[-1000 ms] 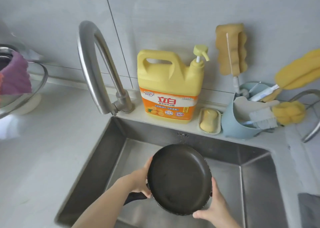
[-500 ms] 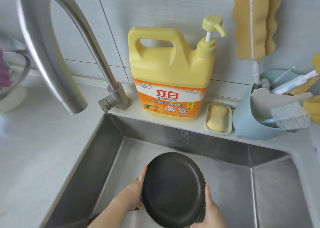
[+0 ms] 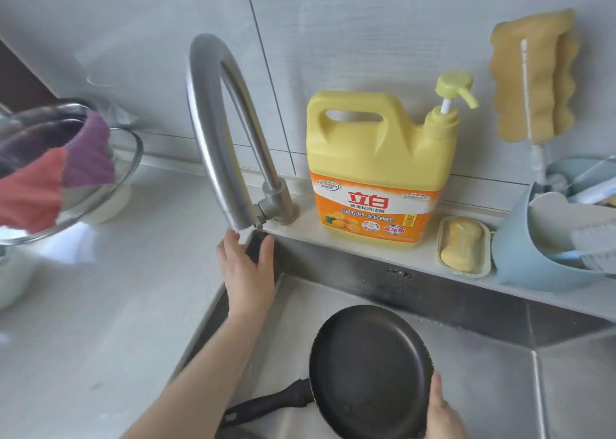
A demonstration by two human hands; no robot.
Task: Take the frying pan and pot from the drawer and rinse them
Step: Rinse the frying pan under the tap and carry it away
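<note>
Left hand (image 3: 248,272), fingers straight and spread, reaching up at faucet (image 3: 213,132) spout, holding nothing. Right hand (image 3: 441,412) gripping frying pan (image 3: 368,372) rim, tilted inside sink (image 3: 466,308), handle pointing left, below-right of spout.

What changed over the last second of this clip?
The left hand let go of the frying pan and reached up to the faucet spout. The right hand kept its hold on the pan's rim, over the sink. No water runs yet.
</note>
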